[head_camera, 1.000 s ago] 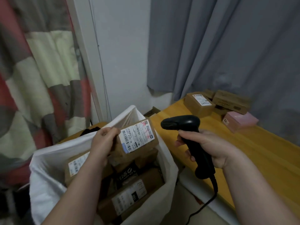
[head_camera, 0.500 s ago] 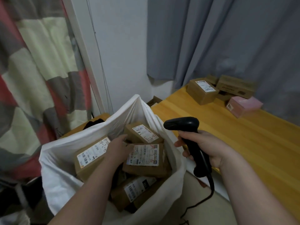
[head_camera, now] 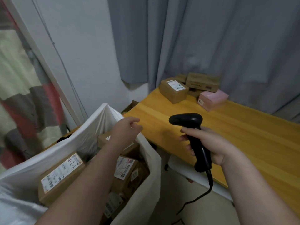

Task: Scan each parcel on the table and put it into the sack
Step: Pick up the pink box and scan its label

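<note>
Single head-worn wide view, angled forward and down, close over sack (head_camera: 90,127) and table (head_camera: 227,135).

sack (head_camera: 146,159) of parcels (head_camera: 60,176) left of table (head_camera: 243,135) (more boxes (head_camera: 174,90) at its far end)

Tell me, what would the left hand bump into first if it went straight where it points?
Probably the brown labelled parcel at the far corner of the table. The empty left hand points that way from above the sack, with only bare tabletop between, though depth is unclear.
</note>
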